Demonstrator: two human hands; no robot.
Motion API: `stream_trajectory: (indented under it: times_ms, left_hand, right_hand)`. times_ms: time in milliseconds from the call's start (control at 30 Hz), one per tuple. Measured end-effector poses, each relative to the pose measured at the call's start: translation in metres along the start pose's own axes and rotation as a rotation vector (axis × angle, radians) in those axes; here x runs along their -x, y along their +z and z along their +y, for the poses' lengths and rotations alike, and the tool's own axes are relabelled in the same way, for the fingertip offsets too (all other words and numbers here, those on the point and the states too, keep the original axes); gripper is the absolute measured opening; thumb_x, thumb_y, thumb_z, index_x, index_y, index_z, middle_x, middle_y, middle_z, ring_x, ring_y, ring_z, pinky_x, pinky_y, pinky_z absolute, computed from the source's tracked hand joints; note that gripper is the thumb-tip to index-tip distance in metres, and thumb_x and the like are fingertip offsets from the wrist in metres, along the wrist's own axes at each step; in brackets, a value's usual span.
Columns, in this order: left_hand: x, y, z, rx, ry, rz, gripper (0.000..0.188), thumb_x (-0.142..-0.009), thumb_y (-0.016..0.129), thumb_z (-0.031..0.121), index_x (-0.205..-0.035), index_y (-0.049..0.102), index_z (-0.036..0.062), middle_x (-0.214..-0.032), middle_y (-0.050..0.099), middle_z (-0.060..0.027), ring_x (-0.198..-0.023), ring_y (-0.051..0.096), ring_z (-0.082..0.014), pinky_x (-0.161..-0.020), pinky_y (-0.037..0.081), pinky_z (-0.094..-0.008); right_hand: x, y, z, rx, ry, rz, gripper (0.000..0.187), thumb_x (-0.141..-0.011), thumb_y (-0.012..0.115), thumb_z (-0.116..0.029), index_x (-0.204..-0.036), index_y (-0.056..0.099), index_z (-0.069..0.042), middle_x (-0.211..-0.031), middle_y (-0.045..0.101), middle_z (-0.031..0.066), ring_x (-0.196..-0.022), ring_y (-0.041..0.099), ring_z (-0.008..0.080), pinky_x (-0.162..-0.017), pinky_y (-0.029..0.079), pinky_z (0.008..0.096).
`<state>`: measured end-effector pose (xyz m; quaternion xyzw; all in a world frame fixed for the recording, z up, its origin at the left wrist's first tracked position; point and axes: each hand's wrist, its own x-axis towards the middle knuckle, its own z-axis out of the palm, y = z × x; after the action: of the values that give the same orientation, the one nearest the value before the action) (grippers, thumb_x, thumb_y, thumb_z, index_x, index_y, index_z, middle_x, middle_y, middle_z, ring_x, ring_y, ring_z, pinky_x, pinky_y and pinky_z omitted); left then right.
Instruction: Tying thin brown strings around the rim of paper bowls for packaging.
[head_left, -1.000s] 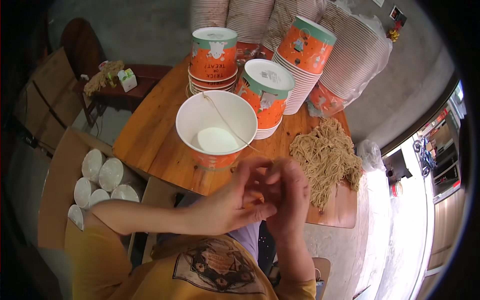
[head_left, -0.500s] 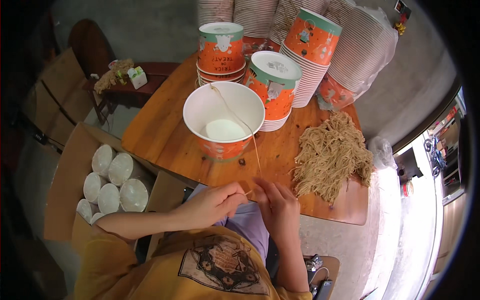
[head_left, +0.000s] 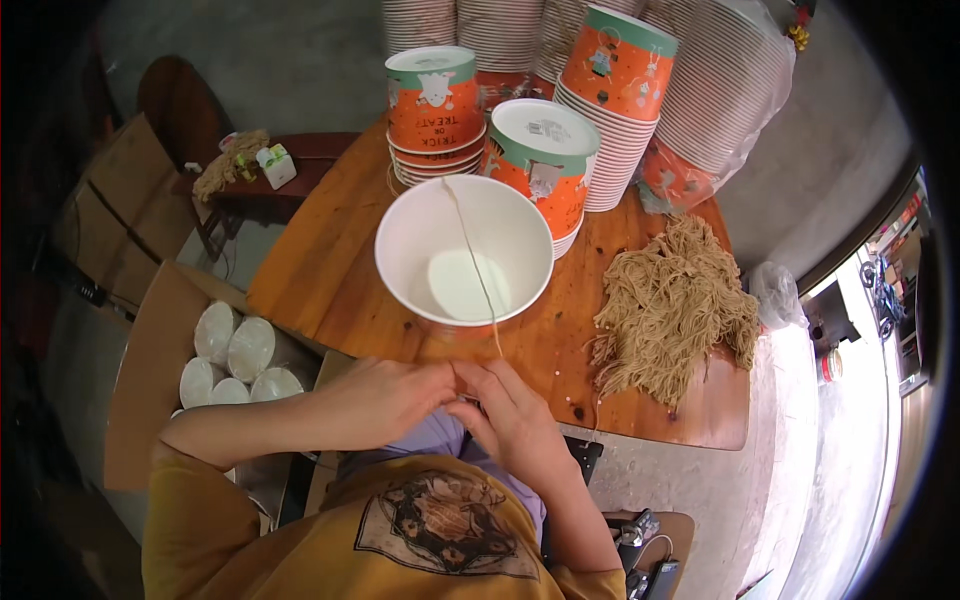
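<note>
A white-lined paper bucket (head_left: 400, 245) with an orange outside stands near the table's front edge, tilted toward me. A thin tan string (head_left: 470, 250) runs from its far rim, across the opening and over the near rim, down to my hands. My left hand (head_left: 400, 400) is closed, its fingertips meeting the right hand's fingers below the bucket. My right hand (head_left: 515, 415) is closed too, thumb and fingers bent round the string's lower part. The string's end is hidden between the hands.
Behind the bucket stand upside-down stacks of orange and green buckets (head_left: 545, 130). A heap of tan strings (head_left: 670, 310) lies right on the wooden table (head_left: 320, 270). At left, a cardboard box (head_left: 140, 400) holds white buckets (head_left: 250, 348). A plastic-wrapped stack (head_left: 720, 100) stands at back right.
My hands have drawn together, the right one moving left and turning inward. The bucket has tipped toward me, showing more of its inside, with the string still over its rim.
</note>
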<state>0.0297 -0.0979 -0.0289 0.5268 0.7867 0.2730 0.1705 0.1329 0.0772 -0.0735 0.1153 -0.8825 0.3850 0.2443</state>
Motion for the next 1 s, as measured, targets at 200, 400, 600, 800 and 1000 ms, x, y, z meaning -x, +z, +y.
stream_trajectory:
  times_ms: [200,400,600,800,1000]
  left_hand:
    - [-0.016,-0.017,0.007,0.068,-0.074,-0.056,0.02,-0.095,0.056,0.022,-0.101,0.055,0.0024,-0.082,0.065,-0.0183,-0.076,0.065,-0.0382,-0.065,0.05,-0.0486]
    - [-0.037,-0.028,0.019,-0.226,0.306,0.46,0.018,-0.089,0.065,0.015,-0.101,0.058,0.0045,-0.094,0.06,-0.0123,-0.086,0.062,-0.0287,-0.071,0.049,-0.0367]
    - [-0.068,-0.03,0.013,-0.002,0.111,0.155,0.021,-0.087,0.066,0.011,-0.105,0.062,0.0035,-0.092,0.058,-0.0082,-0.084,0.062,-0.0237,-0.073,0.05,-0.0335]
    - [-0.056,-0.069,0.001,0.449,-0.057,0.062,0.027,-0.091,0.058,0.01,-0.117,0.062,0.0016,-0.099,0.064,-0.0042,-0.092,0.063,-0.0091,-0.078,0.053,-0.027]
    - [-0.051,-0.092,-0.009,0.822,-0.235,-0.036,0.027,-0.087,0.061,0.006,-0.114,0.063,-0.0001,-0.092,0.057,0.0017,-0.087,0.056,-0.0059,-0.078,0.048,-0.0245]
  right_hand:
    - [-0.005,-0.011,0.002,-0.003,0.043,0.082,0.014,-0.084,0.068,-0.005,-0.096,0.063,-0.001,-0.085,0.063,0.0119,-0.071,0.063,0.0241,-0.063,0.051,0.0314]
    - [0.005,-0.026,0.01,-0.444,0.325,0.483,0.006,-0.09,0.057,0.001,-0.093,0.06,-0.003,-0.079,0.061,0.0024,-0.064,0.052,0.0057,-0.056,0.042,0.0213]
    - [-0.005,-0.035,0.011,-0.682,0.415,0.686,0.005,-0.094,0.056,-0.002,-0.09,0.059,-0.001,-0.08,0.06,-0.0018,-0.068,0.045,0.0014,-0.061,0.036,0.0169]
    - [-0.02,-0.022,-0.001,-0.441,0.341,0.543,0.005,-0.088,0.065,0.001,-0.089,0.062,-0.001,-0.077,0.061,0.0017,-0.068,0.056,0.007,-0.061,0.046,0.0227]
    - [-0.046,0.004,0.006,0.067,-0.054,0.446,0.018,-0.072,0.072,0.0,-0.087,0.064,-0.005,-0.097,0.063,0.0065,-0.08,0.06,0.0249,-0.067,0.051,0.0348]
